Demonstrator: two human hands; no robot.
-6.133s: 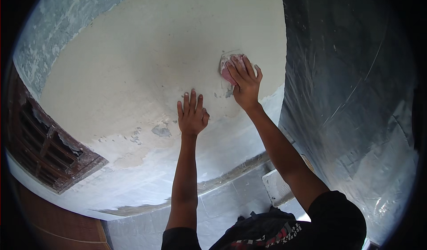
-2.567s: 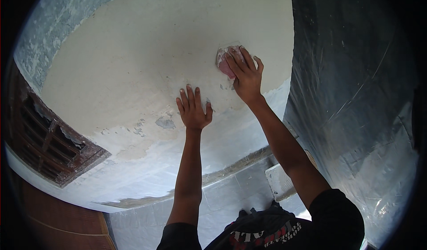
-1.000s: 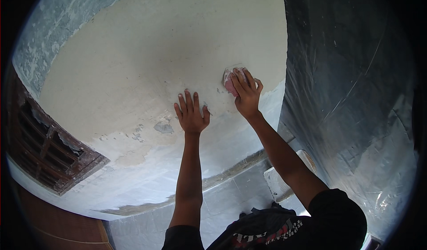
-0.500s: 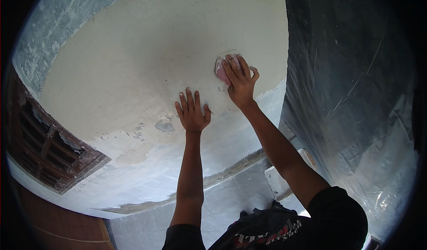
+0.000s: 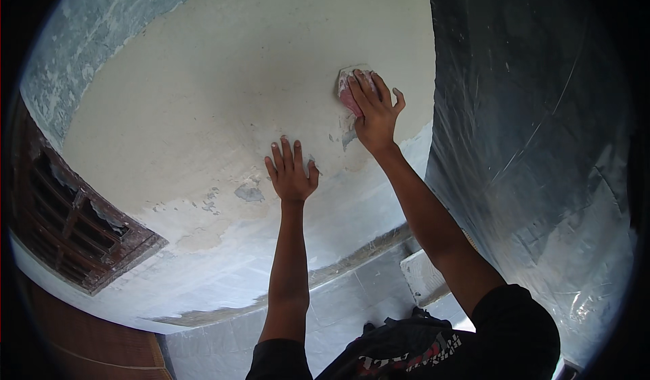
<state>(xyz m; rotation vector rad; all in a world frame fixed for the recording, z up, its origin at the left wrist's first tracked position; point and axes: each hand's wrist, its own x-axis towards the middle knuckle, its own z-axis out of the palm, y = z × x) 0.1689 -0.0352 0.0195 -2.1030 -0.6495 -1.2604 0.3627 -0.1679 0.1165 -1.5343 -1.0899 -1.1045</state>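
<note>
My right hand (image 5: 377,113) presses what looks like a piece of pink sandpaper (image 5: 349,102), whitened with dust, flat against the pale plastered wall (image 5: 203,96). Its fingers lie over the piece, and the thumb side is partly hidden. Lower and to the left, my left hand (image 5: 292,175) rests on the same wall with fingers spread and nothing in it. Beside the left hand is a grey chipped patch (image 5: 249,191). Another grey bare spot (image 5: 349,138) shows just below my right hand.
Dark plastic sheeting (image 5: 514,109) hangs along the right. A brown wooden vent frame (image 5: 81,224) is set in the wall at left. Rough bluish-grey wall (image 5: 108,28) borders the plaster at upper left. Below, a white dusty board or container (image 5: 423,275) stands on the grey floor covering (image 5: 338,305).
My right hand has slid up and slightly right along the wall with the sandpaper, uncovering more of the grey spot beneath. My left hand stays almost in place.
</note>
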